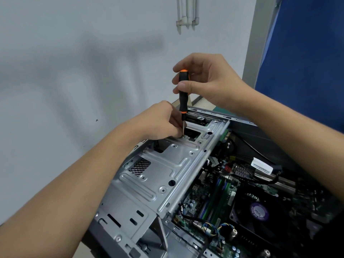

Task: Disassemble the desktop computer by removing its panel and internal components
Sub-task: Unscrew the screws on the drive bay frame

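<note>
The desktop computer lies on its side with its side panel off. Its grey metal drive bracket [163, 170] spans the left of the case. A black and orange screwdriver [182, 94] stands upright, its tip on a screw [183, 136] at the bracket's far end. My right hand [208, 81] grips the handle near the top. My left hand [163, 121] pinches the metal shaft just above the screw. The motherboard [214, 200] with memory sticks, a black CPU fan [258, 213] and cables shows to the right.
A pale wall fills the left and back. White pipes [187, 13] hang high on the wall. A blue panel [301, 53] stands at the right behind the case. A black cable with a white label [260, 165] crosses the motherboard.
</note>
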